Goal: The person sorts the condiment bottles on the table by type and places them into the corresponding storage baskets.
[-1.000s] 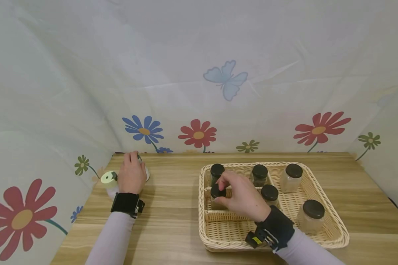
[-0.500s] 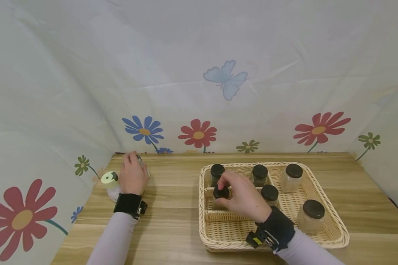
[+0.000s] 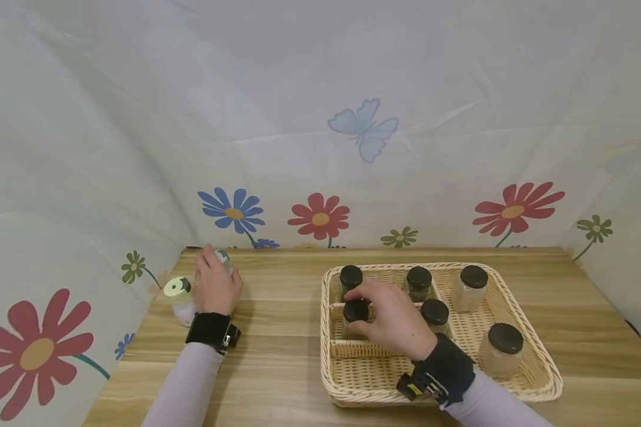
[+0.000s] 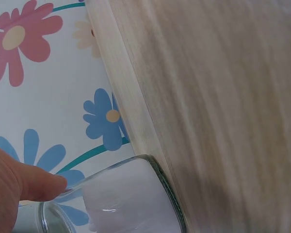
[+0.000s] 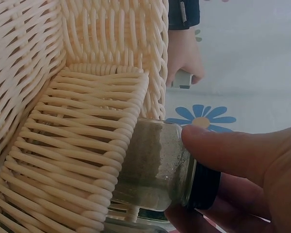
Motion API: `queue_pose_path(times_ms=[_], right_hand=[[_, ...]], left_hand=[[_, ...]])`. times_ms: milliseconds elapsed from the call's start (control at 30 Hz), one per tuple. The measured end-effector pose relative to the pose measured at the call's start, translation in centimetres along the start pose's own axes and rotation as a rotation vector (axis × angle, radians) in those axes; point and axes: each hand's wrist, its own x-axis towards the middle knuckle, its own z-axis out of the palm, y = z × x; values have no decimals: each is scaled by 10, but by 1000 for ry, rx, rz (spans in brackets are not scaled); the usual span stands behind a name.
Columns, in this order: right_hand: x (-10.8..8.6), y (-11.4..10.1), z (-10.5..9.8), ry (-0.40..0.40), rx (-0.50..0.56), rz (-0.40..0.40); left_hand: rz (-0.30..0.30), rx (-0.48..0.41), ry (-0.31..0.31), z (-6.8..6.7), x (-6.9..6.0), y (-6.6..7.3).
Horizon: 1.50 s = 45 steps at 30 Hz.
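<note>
My left hand (image 3: 216, 286) holds a small glass jar (image 4: 131, 196) with white contents at the table's far left. The thumb (image 4: 43, 183) lies against the jar near its neck; the other fingers are mostly hidden. A jar with a pale yellow-green top (image 3: 177, 287) stands just left of that hand. Over the basket, my right hand (image 3: 397, 317) holds a black-lidded glass jar (image 5: 155, 162) near its lid, thumb on one side and fingers on the other. That jar stands in the middle-left compartment, partly hidden by the wicker divider (image 5: 68, 141) in the right wrist view.
The wicker basket (image 3: 326, 370) has dividers and holds several other black-lidded jars, including one behind (image 3: 351, 276), one beside my right hand (image 3: 435, 311), and a larger jar at front right (image 3: 504, 344). A flower-printed curtain (image 3: 432, 148) borders the wooden table (image 3: 278, 356).
My left hand has shifted slightly right, showing more of its jar's top. The right hand's jar has moved slightly right and down, and the index finger now sits at the lid's far edge.
</note>
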Motion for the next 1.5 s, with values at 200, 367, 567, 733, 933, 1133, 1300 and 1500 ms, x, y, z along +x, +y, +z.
queue_pose_path(times_ms=[200, 367, 567, 733, 933, 1133, 1300, 1500], right_hand=[[0, 0, 0, 2, 13, 0], [0, 0, 0, -1, 22, -5], [0, -1, 0, -14, 19, -2], [-2, -1, -2, -19, 13, -2], [-4, -1, -3, -30, 17, -2], [-5, -1, -5, -28, 4, 18], [-6, -2, -6, -28, -6, 19], [-7, -2, -9, -32, 10, 20]], left_hand=[[-7, -2, -4, 0, 0, 2], [-20, -16, -4, 1, -1, 2], [-46, -34, -19, 0, -2, 3], [-77, -46, -21, 0, -5, 5], [-101, -68, -36, 1, -6, 5], [-121, -90, -75, 2, -4, 2], [-126, -87, -82, 4, -4, -1], [-151, -86, -110, 2, -3, -1]])
